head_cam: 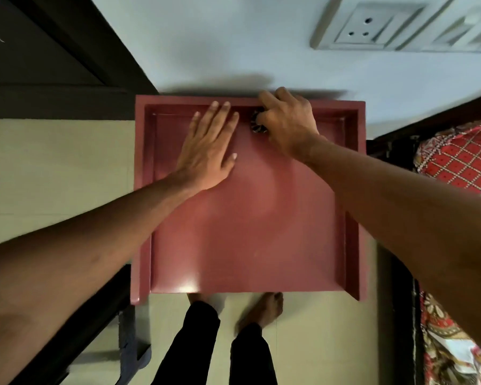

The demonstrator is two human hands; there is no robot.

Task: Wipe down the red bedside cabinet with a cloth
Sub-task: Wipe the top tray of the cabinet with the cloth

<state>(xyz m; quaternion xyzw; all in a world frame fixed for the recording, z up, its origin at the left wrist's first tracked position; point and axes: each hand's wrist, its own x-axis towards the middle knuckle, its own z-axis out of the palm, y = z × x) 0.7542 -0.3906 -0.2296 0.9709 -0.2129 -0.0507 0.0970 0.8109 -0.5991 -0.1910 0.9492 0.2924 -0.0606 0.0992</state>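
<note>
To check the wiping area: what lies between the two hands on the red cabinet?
Only bare cabinet top, in the head view. The left hand lies flat; the right hand holds a bunched cloth.

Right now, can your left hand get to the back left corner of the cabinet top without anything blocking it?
Probably yes. The left hand lies flat on the red cabinet, and the top toward the back left corner looks bare. The right hand, bunched on the cloth, is off to the other side.
</note>
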